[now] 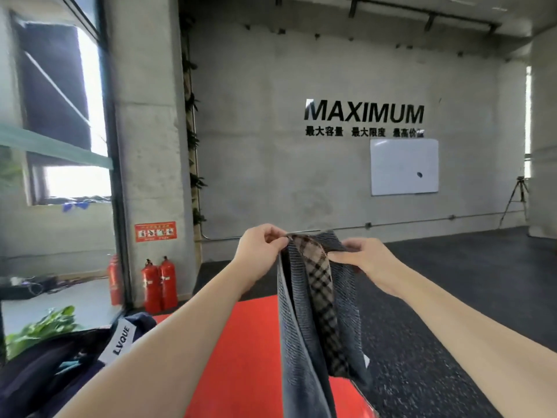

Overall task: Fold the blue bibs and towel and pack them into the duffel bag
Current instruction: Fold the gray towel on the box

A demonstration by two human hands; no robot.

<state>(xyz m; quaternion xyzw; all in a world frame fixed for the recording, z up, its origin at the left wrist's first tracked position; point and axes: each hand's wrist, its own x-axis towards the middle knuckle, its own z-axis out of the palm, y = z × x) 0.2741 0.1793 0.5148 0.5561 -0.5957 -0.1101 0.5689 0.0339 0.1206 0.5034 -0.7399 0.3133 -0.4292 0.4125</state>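
**Towel held up by both hands above the red surface**

We see both arms stretched forward at chest height. The left hand (261, 243) pinches the top left edge of a blue-grey towel (297, 321) between curled fingers and thumb. The right hand (366, 257) grips the top right edge, fingers curled round the cloth. The two hands are near each other, so the towel hangs in vertical folds rather than spread flat.

The towel has a ribbed blue-grey face and a beige plaid band (322, 297) running down its middle. Its lower end drops past the bottom of the view, so we cannot tell whether it touches anything below.

Under the towel lies a red surface (241, 357). At lower left, beside the left forearm, sits a dark duffel bag (45, 366) with a white label (119, 342) reading LVQUE; a light blue item may lie inside it, but the view there is too dark to be sure.

Two red fire extinguishers (159, 285) stand against a concrete pillar (147, 131). A whiteboard (404, 166) hangs on the far wall (271, 116).
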